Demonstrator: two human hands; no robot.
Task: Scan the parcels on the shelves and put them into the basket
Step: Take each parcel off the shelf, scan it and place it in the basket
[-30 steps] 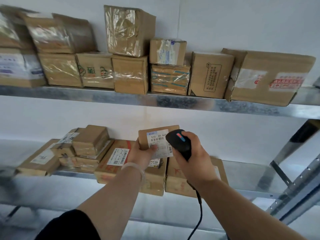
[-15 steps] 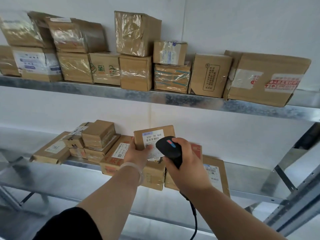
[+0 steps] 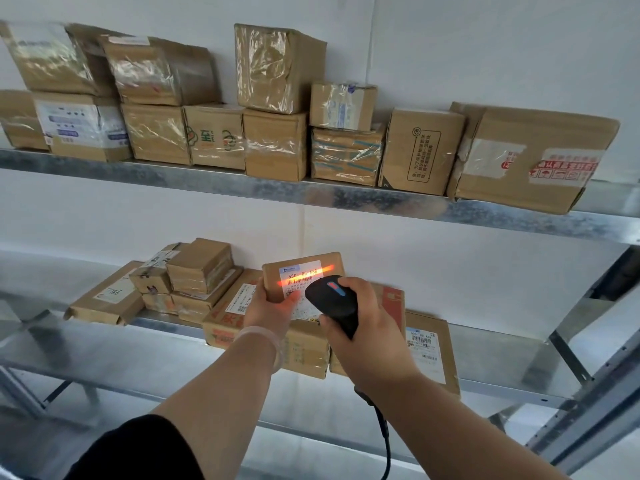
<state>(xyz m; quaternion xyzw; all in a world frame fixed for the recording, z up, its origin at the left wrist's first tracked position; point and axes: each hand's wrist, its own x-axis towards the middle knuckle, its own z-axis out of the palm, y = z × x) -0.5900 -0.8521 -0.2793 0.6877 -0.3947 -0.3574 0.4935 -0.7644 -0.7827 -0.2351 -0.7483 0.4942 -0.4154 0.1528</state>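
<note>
My left hand [image 3: 268, 306] grips a small cardboard parcel [image 3: 303, 271] with a white shipping label, held up over the lower shelf [image 3: 502, 368]. My right hand [image 3: 360, 317] grips a black barcode scanner [image 3: 330, 301] with a cable hanging down, just right of the parcel. An orange scan line lies across the label's barcode. Under my hands lie flat parcels [image 3: 427, 348] on the lower shelf. No basket is in view.
The upper shelf [image 3: 207, 183] carries a row of several taped cardboard boxes [image 3: 277, 143], some stacked. A pile of small parcels [image 3: 194, 275] and a flat one [image 3: 107, 299] lie at the lower shelf's left. Grey metal uprights [image 3: 588, 410] stand at the right.
The scanner's orange beam has come on across the label. Both hands with parcel and scanner stayed over the lower shelf while my view shifted left.
</note>
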